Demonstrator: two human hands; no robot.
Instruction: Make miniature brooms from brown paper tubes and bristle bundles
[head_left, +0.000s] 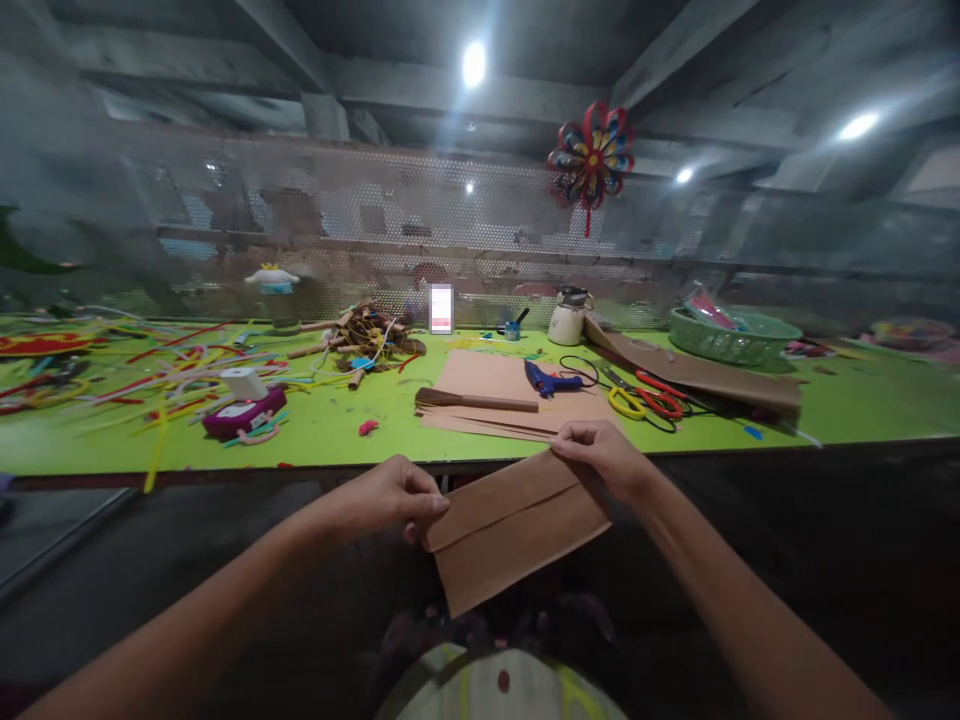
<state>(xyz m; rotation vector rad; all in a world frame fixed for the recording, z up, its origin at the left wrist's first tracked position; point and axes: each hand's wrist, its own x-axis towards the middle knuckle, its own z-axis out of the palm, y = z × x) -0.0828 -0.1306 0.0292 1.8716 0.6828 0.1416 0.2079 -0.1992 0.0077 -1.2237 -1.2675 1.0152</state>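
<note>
A folded sheet of brown paper point(517, 530) is held in front of me, below the near edge of the green table point(330, 430). My left hand point(397, 495) pinches its left corner, fingers closed on it. The sheet's upper right corner is gripped by my right hand point(600, 455), fingers closed too. More brown sheets point(495, 385) lie on the table just beyond, with a rolled brown stick point(476, 402) across them.
A blue glue gun point(547, 380), yellow scissors point(626, 400) and red scissors point(664, 395) lie right of the sheets. A green basket point(731, 340) sits far right. A tape roll on a magenta holder point(244, 400) and scattered coloured strips fill the left. A paper pinwheel point(591, 158) hangs above.
</note>
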